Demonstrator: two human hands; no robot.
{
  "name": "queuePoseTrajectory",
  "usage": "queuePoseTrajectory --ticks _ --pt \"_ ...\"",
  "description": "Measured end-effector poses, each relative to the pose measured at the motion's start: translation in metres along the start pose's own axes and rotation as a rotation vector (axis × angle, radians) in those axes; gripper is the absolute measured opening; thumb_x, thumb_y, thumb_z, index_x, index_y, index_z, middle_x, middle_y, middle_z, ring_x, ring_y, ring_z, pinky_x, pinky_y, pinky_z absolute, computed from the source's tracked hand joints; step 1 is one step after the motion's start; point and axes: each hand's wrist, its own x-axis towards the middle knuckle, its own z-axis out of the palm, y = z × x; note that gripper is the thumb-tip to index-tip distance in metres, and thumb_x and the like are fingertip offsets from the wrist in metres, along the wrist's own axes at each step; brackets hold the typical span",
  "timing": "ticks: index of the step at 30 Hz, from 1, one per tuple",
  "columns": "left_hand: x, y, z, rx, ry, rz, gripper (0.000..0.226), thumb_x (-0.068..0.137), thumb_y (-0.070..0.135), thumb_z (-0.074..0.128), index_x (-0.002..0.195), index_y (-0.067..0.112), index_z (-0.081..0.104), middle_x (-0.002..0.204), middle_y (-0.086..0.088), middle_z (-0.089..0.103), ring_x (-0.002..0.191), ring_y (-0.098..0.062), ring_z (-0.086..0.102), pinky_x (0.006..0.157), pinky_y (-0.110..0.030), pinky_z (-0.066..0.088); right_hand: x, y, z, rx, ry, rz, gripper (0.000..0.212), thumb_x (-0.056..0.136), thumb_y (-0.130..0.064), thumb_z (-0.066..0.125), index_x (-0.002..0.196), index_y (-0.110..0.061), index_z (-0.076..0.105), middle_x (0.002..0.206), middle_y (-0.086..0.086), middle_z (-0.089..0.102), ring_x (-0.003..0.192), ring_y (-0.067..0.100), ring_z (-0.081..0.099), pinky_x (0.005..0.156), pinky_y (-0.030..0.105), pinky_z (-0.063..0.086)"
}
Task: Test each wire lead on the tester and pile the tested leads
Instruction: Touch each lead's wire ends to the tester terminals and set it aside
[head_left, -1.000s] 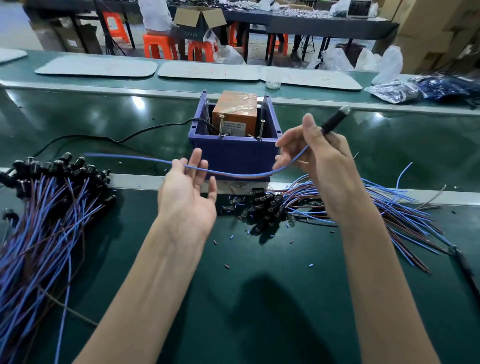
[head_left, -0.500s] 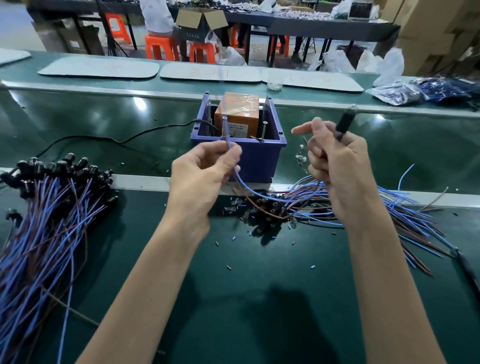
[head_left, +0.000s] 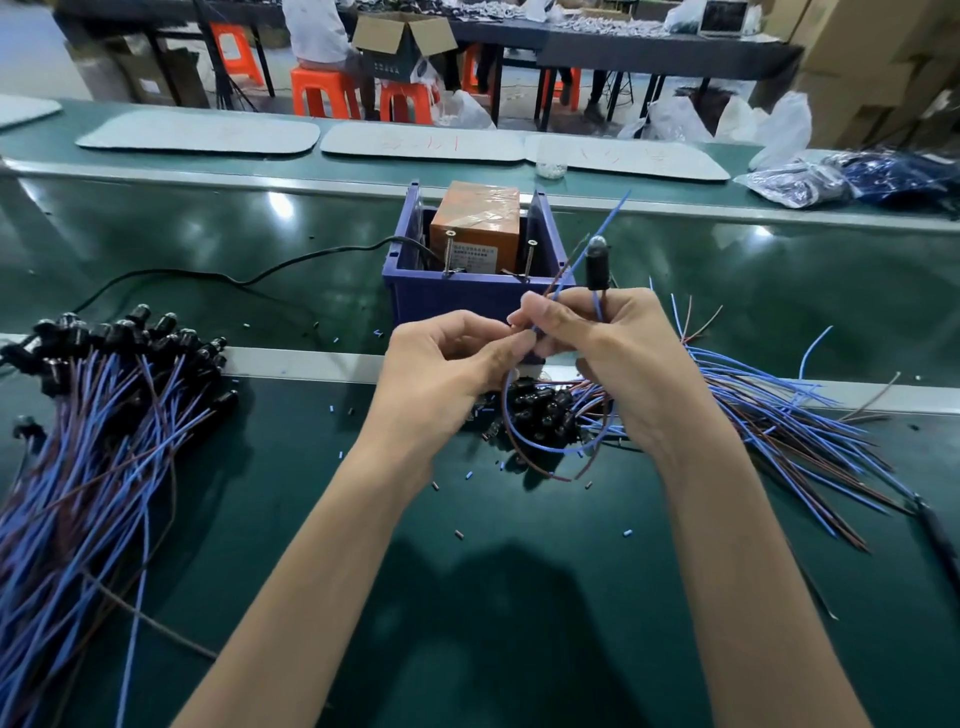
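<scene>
- Lead (head_left: 597, 270): black cylindrical cap with a clear dome; thin blue and brown wires loop below both hands, in front of the tester (head_left: 475, 218) (glossy taped orange box in a blue bin (head_left: 478, 306)).
- Right hand (head_left: 618, 353) grips the lead, cap upright; left hand (head_left: 452, 364) pinches its wires.
- Half a second earlier the hands were apart; now they are close together.

Far belt: three pale grey flat mats with rounded corners (head_left: 197, 132), lying in a row.
Right end: clear plastic bags of dark parts (head_left: 795, 179); white plastic bags (head_left: 675, 117) behind them.
Background: orange plastic stools (head_left: 317, 91), open brown cardboard box (head_left: 397, 41), stacked brown cartons (head_left: 872, 67).
Near belt: tiny blue and brown scraps (head_left: 628, 532), scattered.
</scene>
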Motion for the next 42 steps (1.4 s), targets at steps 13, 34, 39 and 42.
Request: queuePoseTrajectory --ticks 13,34,39,42 --pt "0.015 -0.011 -0.022 0.137 0.348 0.103 0.01 0.084 0.019 0.073 0.092 0.025 0.073 0.069 0.006 0.072 0.057 -0.011 0.07 0.062 -0.021 0.055 0.012 0.007 -0.017 0.031 0.233 0.014 0.012 0.097 -0.012 0.054 0.109 -0.012 0.055 0.045 -0.007 0.053 0.038 0.003 0.044 0.04 0.011 0.033" --pt "0.022 -0.02 -0.029 -0.028 0.409 0.031 0.007 0.086 0.01 0.07 0.09 0.015 0.068 0.074 -0.002 0.073 0.064 -0.013 0.07 0.062 -0.017 0.053 0.02 0.018 -0.02 -0.272 0.295 0.133 0.031 0.091 -0.003 0.042 0.088 -0.025 0.063 0.057 -0.011 0.064 0.049 0.006 0.035 0.05 0.022 0.028" --pt "0.022 -0.02 -0.025 -0.064 0.402 -0.004 0.013 0.089 0.008 0.065 0.085 0.018 0.072 0.071 0.007 0.073 0.061 -0.006 0.068 0.063 -0.013 0.052 0.019 0.018 -0.02 -0.23 0.301 0.129 0.031 0.093 -0.004 0.04 0.093 -0.022 0.065 0.058 -0.011 0.062 0.044 0.004 0.033 0.043 0.016 0.028" --pt "0.023 -0.02 -0.021 -0.076 0.406 -0.016 0.022 0.092 0.004 0.059 0.086 0.022 0.07 0.071 0.011 0.073 0.059 -0.001 0.065 0.062 -0.011 0.05 0.019 0.018 -0.02 -0.202 0.293 0.123 0.026 0.093 -0.004 0.041 0.095 -0.025 0.057 0.055 -0.012 0.063 0.04 0.002 0.034 0.041 0.013 0.028"
